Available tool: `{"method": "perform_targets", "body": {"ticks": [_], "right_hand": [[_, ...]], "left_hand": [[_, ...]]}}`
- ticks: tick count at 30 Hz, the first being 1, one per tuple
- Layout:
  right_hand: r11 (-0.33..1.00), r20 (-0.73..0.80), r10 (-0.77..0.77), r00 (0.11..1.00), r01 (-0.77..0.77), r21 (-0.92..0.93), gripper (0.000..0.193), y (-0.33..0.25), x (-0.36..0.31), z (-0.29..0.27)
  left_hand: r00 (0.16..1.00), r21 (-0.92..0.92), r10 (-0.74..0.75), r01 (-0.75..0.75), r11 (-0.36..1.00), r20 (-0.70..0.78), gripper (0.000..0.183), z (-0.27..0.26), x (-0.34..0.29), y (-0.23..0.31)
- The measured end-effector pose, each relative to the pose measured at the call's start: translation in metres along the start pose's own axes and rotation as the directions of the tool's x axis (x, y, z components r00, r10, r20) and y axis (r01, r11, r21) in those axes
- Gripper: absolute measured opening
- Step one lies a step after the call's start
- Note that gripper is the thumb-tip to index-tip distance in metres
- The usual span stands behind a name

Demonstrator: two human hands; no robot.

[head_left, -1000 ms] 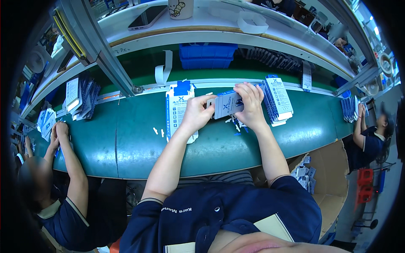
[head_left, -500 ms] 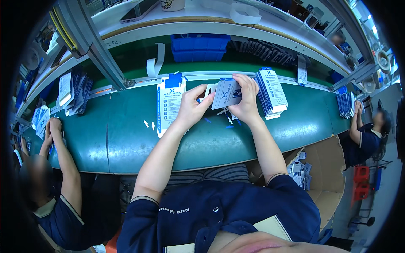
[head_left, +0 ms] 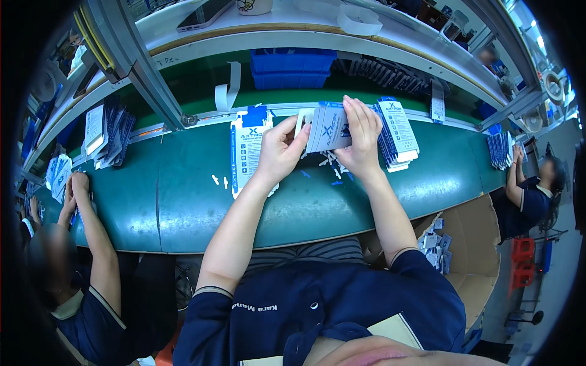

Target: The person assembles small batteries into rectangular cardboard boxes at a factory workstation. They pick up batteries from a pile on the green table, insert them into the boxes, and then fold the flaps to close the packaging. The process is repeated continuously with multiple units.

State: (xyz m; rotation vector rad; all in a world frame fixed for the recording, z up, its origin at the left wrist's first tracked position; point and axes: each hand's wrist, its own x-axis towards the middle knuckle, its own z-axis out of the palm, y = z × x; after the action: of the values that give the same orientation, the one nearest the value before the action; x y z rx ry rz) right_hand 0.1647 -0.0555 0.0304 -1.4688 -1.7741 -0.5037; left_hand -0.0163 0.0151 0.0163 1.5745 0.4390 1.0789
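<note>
Two-handed hold: my left hand (head_left: 281,149) and my right hand (head_left: 361,134) are both on one grey and blue carton (head_left: 328,127)
Left grip: thumb and fingers pinch the carton at its pale end, by a white tab (head_left: 301,123) with a slot in it
Right grip: fingers lie close together over the right edge, thumb at the lower corner, so the carton sits between them
Carton: held tilted above the green table (head_left: 201,189), in front of me; how many layers it has, I cannot tell
To its left: a white and blue flat box (head_left: 247,152) lies face up, partly hidden by my left hand and forearm
To its right: a stack of boxes (head_left: 400,134), overlapping unevenly, just beside my right hand
Scraps: small white and blue bits (head_left: 332,163) are scattered below the carton, and two white bits (head_left: 220,181) lie near the flat box
Beyond the table edge: a blue bin (head_left: 293,70) and a curled paper strip (head_left: 228,91)
Shelf above: a phone (head_left: 204,15) and a cup (head_left: 254,6)
Right of my lap: an open cardboard box (head_left: 473,244) with small packaging pieces (head_left: 434,247) inside
</note>
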Motion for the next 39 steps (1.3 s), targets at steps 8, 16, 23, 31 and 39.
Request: {"method": "perform_targets", "body": {"ticks": [8,16,23,31,39], "right_hand": [[0.128,0.676,0.011,0.737,-0.671,0.73,0.09,0.01,0.024,-0.002],[-0.436,0.768,-0.206,0.606,-0.76,0.483,0.102,-0.002,-0.004,0.015],[-0.138,0.774,0.279,0.569,-0.774,0.618,0.042,0.005,0.0,0.033],[0.487,0.298,0.364,0.882,-0.453,0.746,0.025,0.0,-0.001,0.04],[0.257,0.517,0.346,0.783,-0.609,0.751,0.034,-0.001,-0.003,0.039]], "left_hand": [[0.992,-0.073,0.101,-0.106,0.992,-0.078,0.05,0.001,0.006,-0.001],[0.959,0.08,0.17,-0.155,0.985,-0.227,0.034,-0.001,0.007,-0.006],[0.982,-0.132,-0.069,0.046,0.99,-0.176,0.012,-0.016,0.011,-0.022],[0.975,0.002,-0.122,0.124,0.992,-0.184,0.016,-0.012,0.011,-0.033],[0.996,0.184,-0.084,0.089,0.979,-0.035,0.014,-0.012,0.008,-0.038]]}}
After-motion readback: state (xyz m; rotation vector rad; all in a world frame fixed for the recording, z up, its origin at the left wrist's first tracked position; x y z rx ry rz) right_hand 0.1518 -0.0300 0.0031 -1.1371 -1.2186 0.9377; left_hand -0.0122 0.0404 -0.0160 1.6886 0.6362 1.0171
